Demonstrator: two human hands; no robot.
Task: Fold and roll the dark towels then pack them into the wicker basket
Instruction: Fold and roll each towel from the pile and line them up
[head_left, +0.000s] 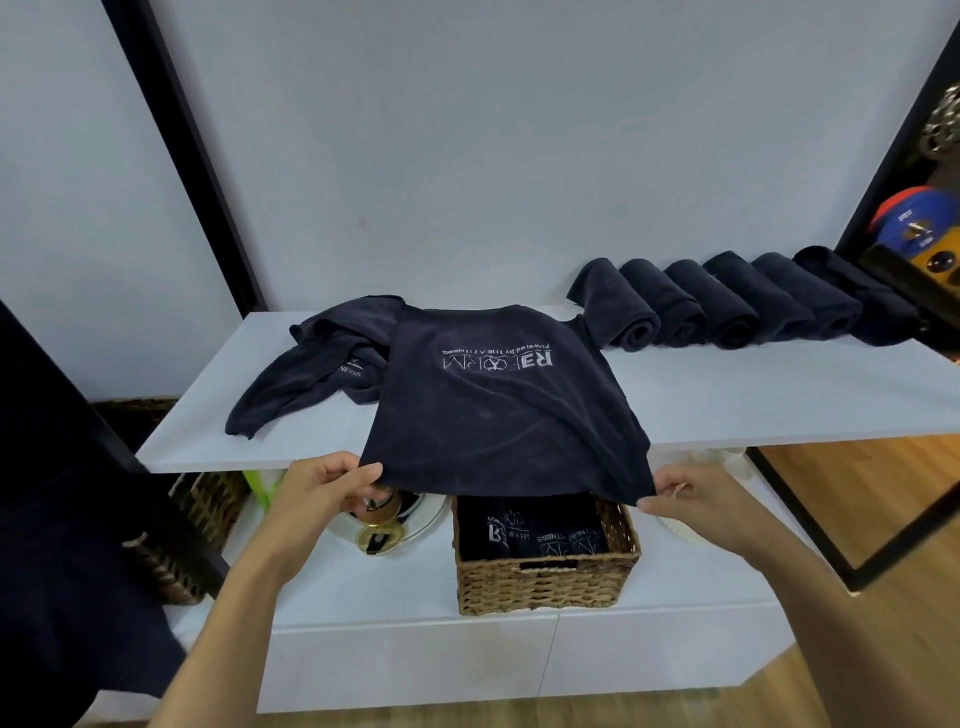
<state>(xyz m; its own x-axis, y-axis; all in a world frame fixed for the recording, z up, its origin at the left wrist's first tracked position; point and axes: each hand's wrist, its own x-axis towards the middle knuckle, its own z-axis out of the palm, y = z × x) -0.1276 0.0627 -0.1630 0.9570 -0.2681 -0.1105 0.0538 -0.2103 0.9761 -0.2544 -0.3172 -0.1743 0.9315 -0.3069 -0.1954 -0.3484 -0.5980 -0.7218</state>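
A dark navy towel (498, 395) with white lettering lies spread on the white upper shelf (753, 395), its near edge hanging past the front. My left hand (332, 488) pinches the near left corner and my right hand (696, 499) pinches the near right corner. A crumpled dark towel (317, 364) lies to its left. Several rolled dark towels (727, 306) stand in a row at the back right. On the lower shelf, under the held edge, sits the wicker basket (545, 582) with dark towels inside.
A round silver tray (415, 519) with a gold-lidded jar sits left of the basket. Another wicker basket (208, 514) stands at the far left below. A black frame (883, 540) and coloured weight plates (914, 223) are on the right.
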